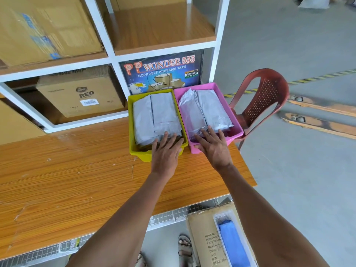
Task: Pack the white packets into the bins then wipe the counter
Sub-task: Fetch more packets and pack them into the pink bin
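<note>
The packing looks all but done: white packets fill the yellow bin [133,124] and the pink bin [221,97], which stand side by side, touching, at the far right of the counter [77,170], up against the shelf [113,56]. The yellow bin's packets [154,114] lie in two stacks, and so do the pink bin's packets [204,110]; no loose packet shows anywhere on the counter. The left hand [166,151] lies flat with fingers straight and spread over the near rim of the yellow bin, fingertips on the packets; the right hand [213,146] lies the same way over the near end of the pink bin, thumb at the rim, fingers on its packets. Neither grips anything; my guess is they are pressing the stacks down or about to shift the bins. The wiping seems not begun: no cloth is on the counter, though something blue [233,243] in a clear tray below, on a carton [202,241], may be one, I cannot tell. As for writing, the poster [163,72] behind the bins reads "PP WONDER 555" and "BOPP SELF ADHESIVE TAPE"; a box [82,93] in the shelf shows "RED" above a barcode label; the carton's print includes "Model No", "Model name", "No of Unit" and "Color", partly cut off
</note>
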{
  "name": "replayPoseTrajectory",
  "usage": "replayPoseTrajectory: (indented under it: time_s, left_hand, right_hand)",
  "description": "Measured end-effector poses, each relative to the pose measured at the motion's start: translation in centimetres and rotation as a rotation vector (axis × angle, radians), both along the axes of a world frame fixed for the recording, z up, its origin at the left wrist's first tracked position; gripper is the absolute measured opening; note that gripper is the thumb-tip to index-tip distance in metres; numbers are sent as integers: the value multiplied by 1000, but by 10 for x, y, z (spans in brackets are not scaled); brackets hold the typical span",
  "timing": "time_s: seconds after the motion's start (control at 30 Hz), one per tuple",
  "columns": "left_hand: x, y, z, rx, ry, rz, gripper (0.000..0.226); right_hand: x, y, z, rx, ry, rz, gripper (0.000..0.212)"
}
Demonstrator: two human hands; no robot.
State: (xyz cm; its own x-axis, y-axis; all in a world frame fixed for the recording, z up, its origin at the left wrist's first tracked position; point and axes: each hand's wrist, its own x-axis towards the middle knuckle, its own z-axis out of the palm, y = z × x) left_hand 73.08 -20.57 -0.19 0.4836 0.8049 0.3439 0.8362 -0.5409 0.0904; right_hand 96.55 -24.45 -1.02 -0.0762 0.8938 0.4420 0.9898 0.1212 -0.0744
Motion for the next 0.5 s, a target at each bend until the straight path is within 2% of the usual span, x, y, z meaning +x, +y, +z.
replayPoseTrajectory:
  time_s: [0.5]
  left_hand:
    - [30,8,4,-10,26,-7,41]
  right_hand:
    - [27,8,-2,-7,-16,-18,49]
